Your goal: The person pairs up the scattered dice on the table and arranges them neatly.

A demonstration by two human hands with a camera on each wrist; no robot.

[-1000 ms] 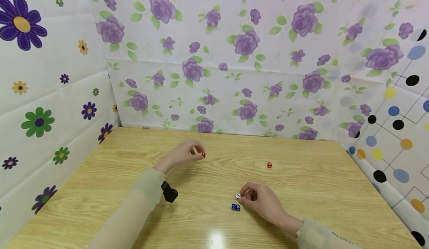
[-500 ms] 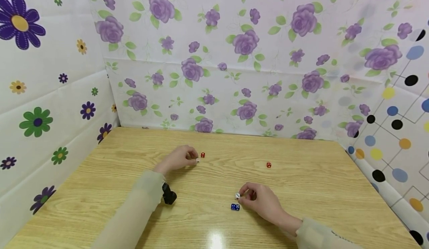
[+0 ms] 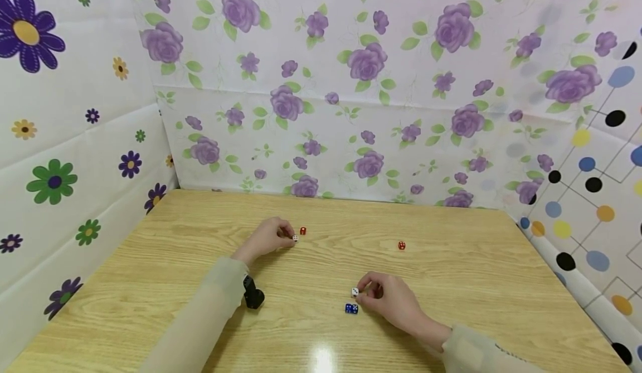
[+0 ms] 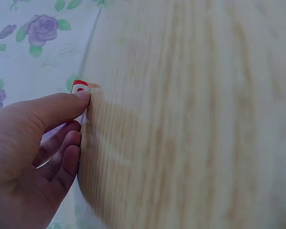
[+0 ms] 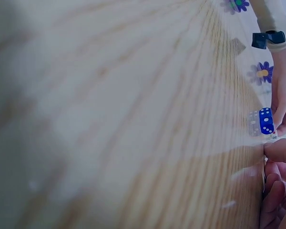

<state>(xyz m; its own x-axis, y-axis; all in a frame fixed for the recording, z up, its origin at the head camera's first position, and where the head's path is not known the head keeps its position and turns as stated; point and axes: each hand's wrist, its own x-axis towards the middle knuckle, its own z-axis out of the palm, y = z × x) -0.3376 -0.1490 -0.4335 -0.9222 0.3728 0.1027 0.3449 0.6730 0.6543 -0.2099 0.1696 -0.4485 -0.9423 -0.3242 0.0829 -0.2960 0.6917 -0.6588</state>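
Note:
My left hand [image 3: 269, 236] pinches a white die [image 3: 295, 238] between thumb and fingertips, low over the table. Just beyond that die sits a red die [image 3: 303, 231]. In the left wrist view the thumb partly covers the white die, and red shows behind it. Nearer to me, my right hand [image 3: 393, 300] pinches another white die [image 3: 355, 292] at its left face. Two blue dice [image 3: 351, 308] lie side by side just in front of this white die. In the right wrist view blue dice [image 5: 266, 120] stand beyond the right thumb.
A second red die [image 3: 402, 245] lies alone on the right part of the wooden table [image 3: 451, 284]. Flowered cloth [image 3: 311, 83] hangs along the back edge, with patterned cloths at both sides. A black camera [image 3: 253, 295] is strapped to the left wrist.
My left hand has left the red die, which now rests on the table, and drawn slightly back to take hold of the white die beside it. My right hand has stayed in place.

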